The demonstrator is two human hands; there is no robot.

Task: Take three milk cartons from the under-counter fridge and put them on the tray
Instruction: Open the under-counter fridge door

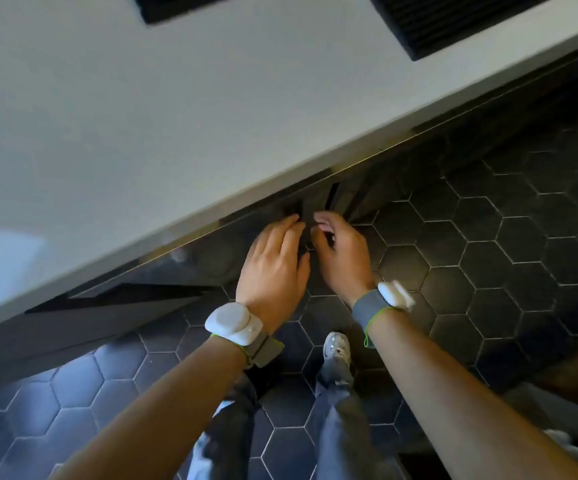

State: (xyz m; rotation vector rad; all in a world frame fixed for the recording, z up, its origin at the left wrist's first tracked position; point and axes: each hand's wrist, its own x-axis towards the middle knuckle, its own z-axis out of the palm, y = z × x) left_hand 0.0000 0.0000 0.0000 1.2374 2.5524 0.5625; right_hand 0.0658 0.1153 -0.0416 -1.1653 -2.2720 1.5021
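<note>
Hands: our left hand (273, 268) reaches flat, fingers together; our right hand (341, 251) curls at the dark fridge front (318, 199), grip unclear.
Cartons: none visible, presumably inside.
Tray: unseen.
Progress: nothing moved yet.

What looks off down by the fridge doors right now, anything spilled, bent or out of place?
Nothing stands out. Both hands, left hand and right hand, reach under the counter edge at the dark door fronts. The hexagonal tile floor looks dry. No cartons are in view; the frame is blurred.
</note>
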